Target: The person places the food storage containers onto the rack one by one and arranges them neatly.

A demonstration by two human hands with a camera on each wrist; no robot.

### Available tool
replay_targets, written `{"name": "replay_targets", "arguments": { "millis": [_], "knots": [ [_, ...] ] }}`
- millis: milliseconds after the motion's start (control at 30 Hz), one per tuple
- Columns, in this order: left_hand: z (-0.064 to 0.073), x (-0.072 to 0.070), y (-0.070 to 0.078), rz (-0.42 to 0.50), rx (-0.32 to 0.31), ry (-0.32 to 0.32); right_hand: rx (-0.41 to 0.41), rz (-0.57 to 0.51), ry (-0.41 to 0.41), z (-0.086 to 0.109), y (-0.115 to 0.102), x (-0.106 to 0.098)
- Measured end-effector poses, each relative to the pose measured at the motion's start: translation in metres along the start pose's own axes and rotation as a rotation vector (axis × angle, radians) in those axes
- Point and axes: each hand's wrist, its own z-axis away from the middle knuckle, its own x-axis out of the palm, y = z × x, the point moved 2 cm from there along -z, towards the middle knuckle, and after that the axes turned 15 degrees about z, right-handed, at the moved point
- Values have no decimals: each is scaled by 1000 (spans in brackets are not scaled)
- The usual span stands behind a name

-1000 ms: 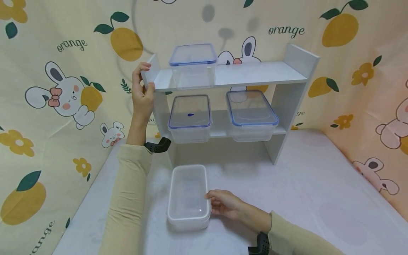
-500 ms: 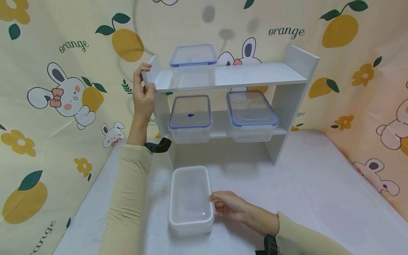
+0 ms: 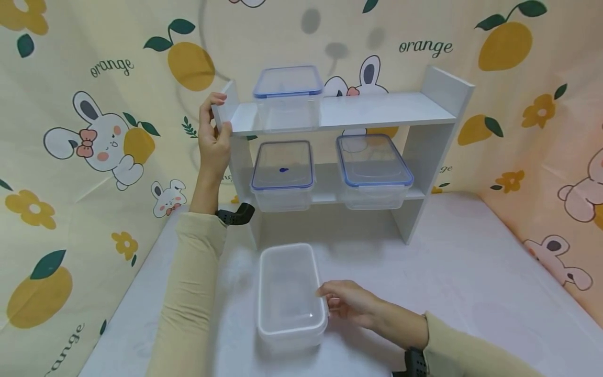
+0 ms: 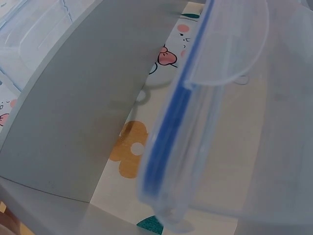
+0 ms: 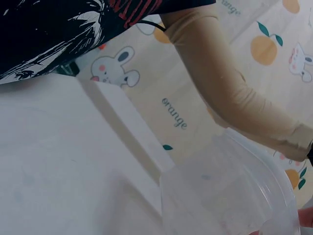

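Observation:
A clear plastic food container [image 3: 288, 290] with a pale translucent rim is low at the white tabletop, in front of the shelf unit. My right hand [image 3: 350, 305] grips its right side, thumb at the rim; the fingers below are partly hidden. In the right wrist view the same container [image 5: 220, 191] fills the lower right corner. My left hand [image 3: 214, 144] holds the upper left side panel of the white shelf unit [image 3: 372, 111], thumb in front and fingers around the outer edge. Close up in the left wrist view is a blue-sealed food container [image 4: 168, 142].
A blue-rimmed lidded container [image 3: 288, 99] stands on the top shelf at left. Two similar ones, the left container [image 3: 281, 178] and the right container [image 3: 374, 173], stand on the middle shelf. A fruit-and-rabbit printed backdrop [image 3: 113, 199] surrounds the white tabletop [image 3: 471, 277].
My right hand has moved right with the container, sliding its place a little along the front of the shelf unit. My left hand stays on the side panel.

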Motion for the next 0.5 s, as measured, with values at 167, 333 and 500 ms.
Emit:
{"name": "replay_targets", "arguments": {
  "millis": [167, 333, 500],
  "knots": [
    [0, -1, -2, -4, -2, -3, -6, 6, 15, 4, -8, -6],
    [0, -1, -2, -3, -6, -3, -15, -2, 16, 8, -15, -11],
    [0, -1, -1, -10, -6, -1, -21, -1, 6, 11, -20, -14]
  ]
}}
